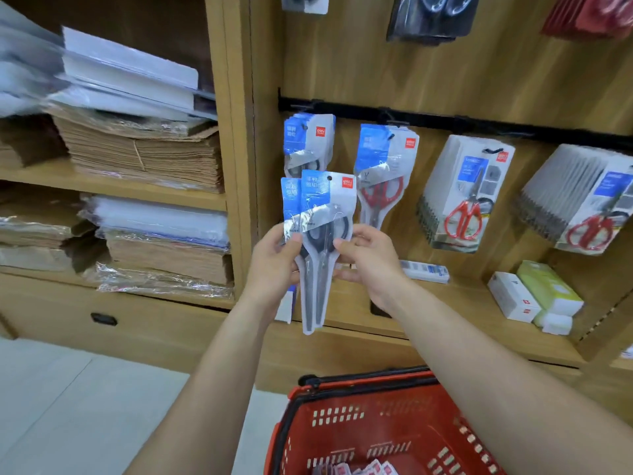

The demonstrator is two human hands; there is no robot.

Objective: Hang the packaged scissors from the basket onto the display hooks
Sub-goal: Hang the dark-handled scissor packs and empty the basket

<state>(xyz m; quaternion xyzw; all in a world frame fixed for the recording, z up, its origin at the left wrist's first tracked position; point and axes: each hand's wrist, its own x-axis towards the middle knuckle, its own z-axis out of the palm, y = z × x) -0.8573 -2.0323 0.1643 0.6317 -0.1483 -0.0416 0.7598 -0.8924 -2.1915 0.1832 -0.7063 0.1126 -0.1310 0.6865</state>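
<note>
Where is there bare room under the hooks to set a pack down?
The wooden ledge is bare between the blue-striped box and the white boxes. Further right, boxes crowd it. The left hand, right hand and held packs block its left end.

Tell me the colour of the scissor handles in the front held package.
Black: the handles of the front packaged scissors, best in the head view.

Basket [359,399] cut by the bottom edge; rear scissors pack [289,197] mostly behind the front pack [328,200].

Left of you, brown paper stacks [144,156] load the wooden shelf [113,187]; right, a white box [512,296] touches a green box [548,286].
</note>
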